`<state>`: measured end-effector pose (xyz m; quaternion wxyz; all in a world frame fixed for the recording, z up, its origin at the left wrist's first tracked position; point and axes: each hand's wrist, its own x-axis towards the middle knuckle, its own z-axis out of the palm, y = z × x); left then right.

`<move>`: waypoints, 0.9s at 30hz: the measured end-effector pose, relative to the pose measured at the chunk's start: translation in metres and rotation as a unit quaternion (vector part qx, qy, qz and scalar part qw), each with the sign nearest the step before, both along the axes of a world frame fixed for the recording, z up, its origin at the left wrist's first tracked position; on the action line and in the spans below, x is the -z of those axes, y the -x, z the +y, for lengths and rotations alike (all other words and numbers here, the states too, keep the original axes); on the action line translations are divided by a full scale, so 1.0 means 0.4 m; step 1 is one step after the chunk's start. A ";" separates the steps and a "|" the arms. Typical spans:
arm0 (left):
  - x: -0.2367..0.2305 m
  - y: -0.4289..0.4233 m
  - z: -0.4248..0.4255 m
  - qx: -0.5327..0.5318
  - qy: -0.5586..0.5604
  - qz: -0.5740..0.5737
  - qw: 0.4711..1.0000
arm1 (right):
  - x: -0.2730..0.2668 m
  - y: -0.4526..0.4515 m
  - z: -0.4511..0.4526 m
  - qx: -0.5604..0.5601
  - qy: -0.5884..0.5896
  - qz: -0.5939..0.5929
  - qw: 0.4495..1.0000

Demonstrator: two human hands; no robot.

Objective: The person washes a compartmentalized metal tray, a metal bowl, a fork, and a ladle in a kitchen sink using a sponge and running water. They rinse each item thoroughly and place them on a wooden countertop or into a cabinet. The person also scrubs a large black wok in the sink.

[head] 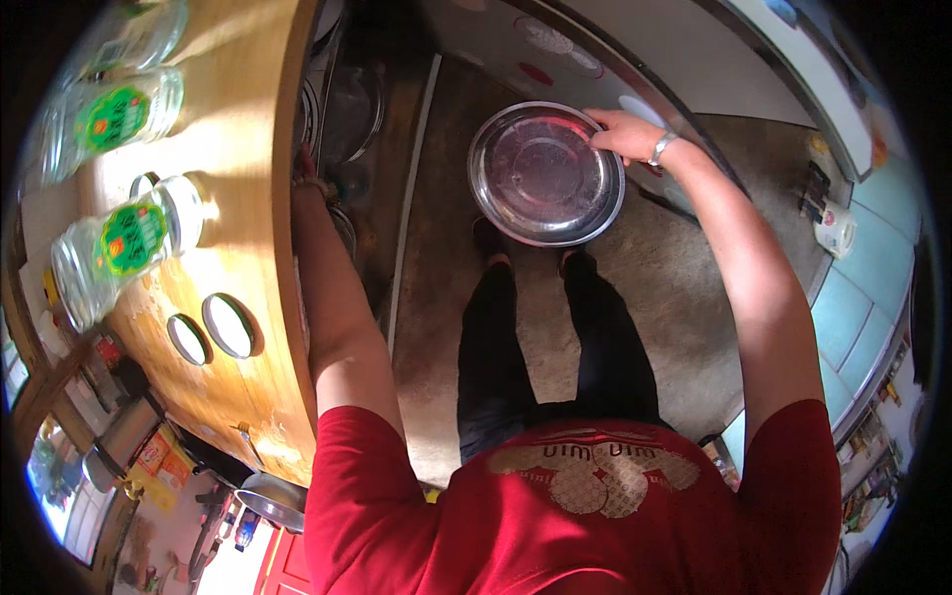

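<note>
My right hand (631, 137) grips the rim of a round, shallow stainless-steel basin (547, 175), thumb over the edge. The basin hangs above the floor, in front of my shoes, and nothing lies in it. My left hand (306, 165) reaches under the edge of the wooden tabletop (275, 401), into a dark shelf space. Most of that hand is hidden, so what its fingers touch does not show. Near it, round metal dishes (311, 111) stand in the shadow, and a large round pan or lid (364, 111) is beside them.
On the tabletop are glass jars (137, 242) with green labels, jar lids (229, 326) and a fork (247, 439). A metal pan (271, 500) sits by its near corner. To the right, a white container (834, 230) stands by light-blue tiles (840, 320). A patterned panel (550, 52) rises ahead.
</note>
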<state>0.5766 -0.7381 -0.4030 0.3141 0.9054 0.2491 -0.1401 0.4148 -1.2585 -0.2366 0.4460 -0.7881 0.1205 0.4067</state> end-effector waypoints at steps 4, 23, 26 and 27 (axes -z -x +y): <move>0.018 -0.010 0.081 -0.063 0.065 0.013 0.996 | -0.001 -0.051 0.084 0.043 -0.060 -0.052 0.996; 0.087 0.034 0.224 -0.267 0.581 -0.134 0.757 | 0.076 -0.296 0.610 0.266 -0.321 -0.142 0.898; 0.082 0.073 0.226 -0.260 0.646 -0.113 0.708 | 0.138 -0.320 0.692 0.097 -0.179 -0.288 0.936; 0.075 0.080 0.225 -0.254 0.671 -0.105 0.689 | 0.195 -0.331 0.737 -0.013 -0.072 -0.431 0.899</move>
